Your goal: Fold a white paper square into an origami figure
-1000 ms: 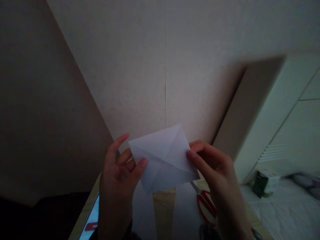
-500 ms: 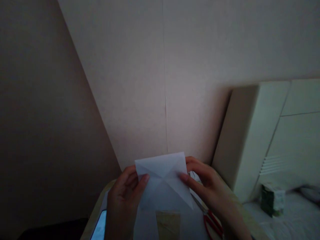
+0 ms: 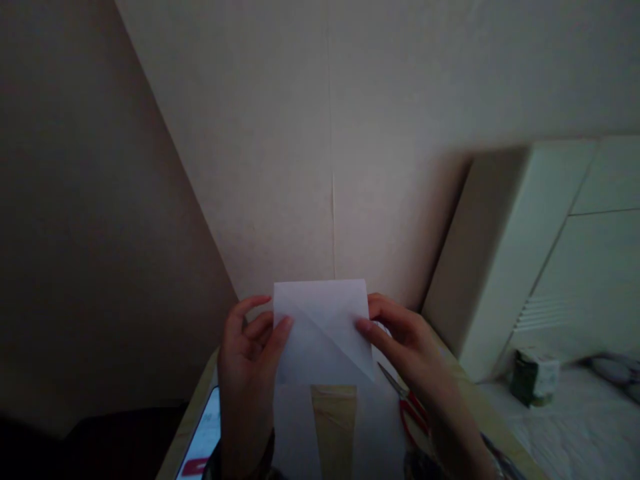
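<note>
A dim wall is standing behind the surface (image 3: 333, 427). Just above it, the left hand (image 3: 245, 360) and right hand (image 3: 405, 347) are pinching the folded paper (image 3: 323, 333) by its side edges, each grip closed on it. Uneven pressure could be skewing the crease.

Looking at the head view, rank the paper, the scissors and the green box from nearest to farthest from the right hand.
1. Paper: pinched by the right hand, on the hand's left.
2. Scissors: lying just below the hand, by the wrist.
3. Green box: well off to the right.
</note>
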A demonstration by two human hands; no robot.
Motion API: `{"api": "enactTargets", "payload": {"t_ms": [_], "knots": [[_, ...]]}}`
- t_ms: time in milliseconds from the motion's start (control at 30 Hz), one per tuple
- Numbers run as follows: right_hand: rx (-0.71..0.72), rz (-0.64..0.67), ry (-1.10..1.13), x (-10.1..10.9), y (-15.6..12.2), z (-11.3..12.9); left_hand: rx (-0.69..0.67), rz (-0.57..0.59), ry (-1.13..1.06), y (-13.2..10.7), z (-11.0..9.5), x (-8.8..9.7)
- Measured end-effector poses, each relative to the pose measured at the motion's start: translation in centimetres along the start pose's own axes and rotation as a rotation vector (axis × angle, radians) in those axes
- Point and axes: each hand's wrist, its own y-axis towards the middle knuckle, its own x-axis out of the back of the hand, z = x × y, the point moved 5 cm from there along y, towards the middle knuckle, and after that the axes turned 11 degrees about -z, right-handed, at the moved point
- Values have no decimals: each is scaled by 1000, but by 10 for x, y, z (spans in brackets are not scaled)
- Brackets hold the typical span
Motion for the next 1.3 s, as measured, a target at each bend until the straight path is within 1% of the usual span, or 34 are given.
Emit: {"api": "enactTargets", "payload": {"t_ms": [100, 200, 300, 467, 600, 733, 933, 1000, 1133, 1200, 1300], "knots": [[-11, -37, 23, 1, -1, -1, -1, -12, -12, 3, 7, 2], [-4, -69, 42, 2, -2, -2, -2, 7, -17, 3, 9, 2], [3, -101, 47, 3, -2, -2, 12, 33, -25, -1, 8, -2], [18, -192, 60, 3, -4, 0, 65, 67, -59, -7, 5, -11], [34, -211, 60, 3, -5, 1, 72, 102, -44, -6, 5, -9], [42, -217, 39, 3, -8, 1, 9, 83, -57, -4, 4, -5], [31, -211, -17, 4, -10, 1, -68, 37, -61, -8, 1, -9], [23, -216, -29, 3, -10, -2, -109, 44, -20, -8, 0, -9], [-5, -232, -27, 4, -9, -8, -184, 107, 65, -7, 4, -8], [-1, -244, -29, 5, -9, -10, -217, 104, 98, -6, 5, -6], [17, -230, -22, 5, -9, -12, -272, 70, 160, -6, 4, -3]]}}
